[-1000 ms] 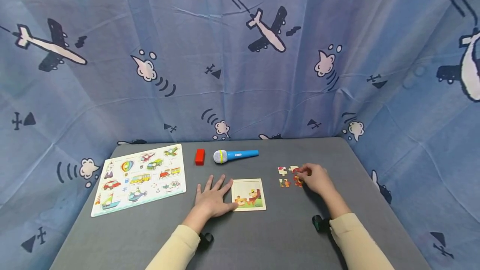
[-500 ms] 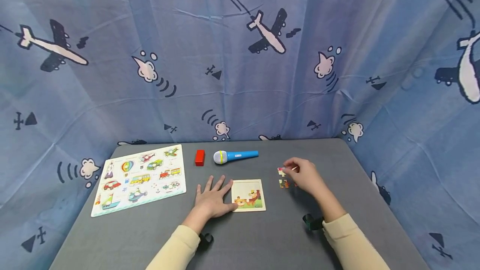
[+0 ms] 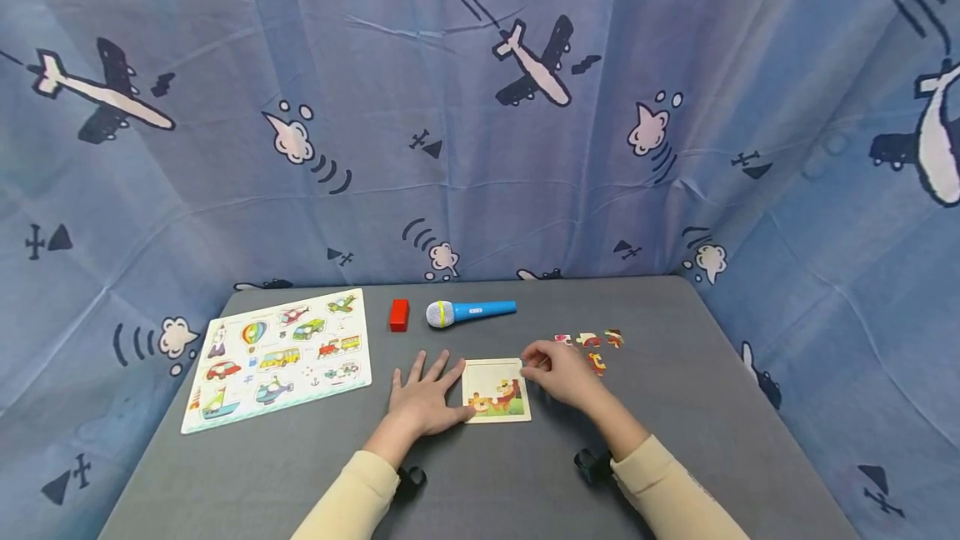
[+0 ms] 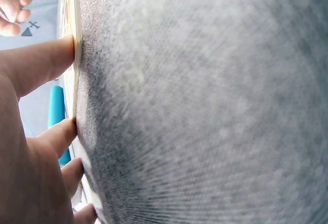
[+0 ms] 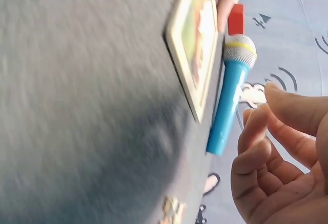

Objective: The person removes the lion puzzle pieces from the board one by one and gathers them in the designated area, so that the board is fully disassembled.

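Sleeves of pale cream cloth [image 3: 671,486] slanted inward from the near side of the grey cloth-topped table [image 3: 480,490], each wrist carrying a black strap [image 3: 410,482]. The left hand [image 3: 423,407] lay palm down with its fingers straight and fanned well apart, the thumb stretched sideways so that its tip rested on the lower left edge of the square, pale wooden puzzle tray [image 3: 487,377]; the index fingertip was at the upper left corner. That tray lay flat between the two hands, its lower part filled with a printed animal picture and its upper part showing bare wood.

The right hand [image 3: 566,373] was raised at the tray's right edge, its forearm angled up and to the left. Its fingers were bent inward, thumb and index tips close together; whether they pinched anything could not be told. Just past that hand, colourful cardboard-like jigsaw pieces [image 3: 588,340] lay loose on the table, some possibly hidden beneath it.

Beyond the tray lay a blue toy microphone with a silvery head [image 3: 483,308], and to its left a small red rectangular block [image 3: 399,316]. A white board printed with vehicles [image 3: 277,357] lay well to the left.
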Tool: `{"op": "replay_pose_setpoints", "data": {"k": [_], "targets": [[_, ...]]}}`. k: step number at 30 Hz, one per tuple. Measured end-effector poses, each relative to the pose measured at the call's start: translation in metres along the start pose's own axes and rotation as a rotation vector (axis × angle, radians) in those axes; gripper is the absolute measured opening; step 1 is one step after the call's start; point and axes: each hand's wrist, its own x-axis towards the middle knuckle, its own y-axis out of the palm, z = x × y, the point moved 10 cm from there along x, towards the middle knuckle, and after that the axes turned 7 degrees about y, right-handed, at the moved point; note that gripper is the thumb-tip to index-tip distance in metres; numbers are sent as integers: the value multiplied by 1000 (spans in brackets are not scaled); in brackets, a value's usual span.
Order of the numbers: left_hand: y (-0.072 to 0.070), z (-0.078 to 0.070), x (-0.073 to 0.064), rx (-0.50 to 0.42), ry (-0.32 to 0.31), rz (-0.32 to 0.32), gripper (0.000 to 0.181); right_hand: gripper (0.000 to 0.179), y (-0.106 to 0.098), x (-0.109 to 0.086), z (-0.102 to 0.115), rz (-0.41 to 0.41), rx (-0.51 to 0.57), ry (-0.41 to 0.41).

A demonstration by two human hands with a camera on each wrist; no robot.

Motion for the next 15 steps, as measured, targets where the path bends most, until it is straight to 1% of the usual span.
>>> {"op": "replay_pose_setpoints", "data": {"k": [5, 7, 11, 15], "targets": [[0, 0, 0, 2, -9, 8, 85, 15, 20, 2, 1, 47, 27, 8], [1, 0, -1, 0, -12, 11, 85, 15, 26, 3, 1, 61, 22, 13], [1, 0, -1, -2, -11, 12, 84, 17, 37, 5, -2, 79, -17, 19], [0, -1, -1, -7, -8, 10, 84, 20, 43, 8, -5, 81, -64, 28]]}}
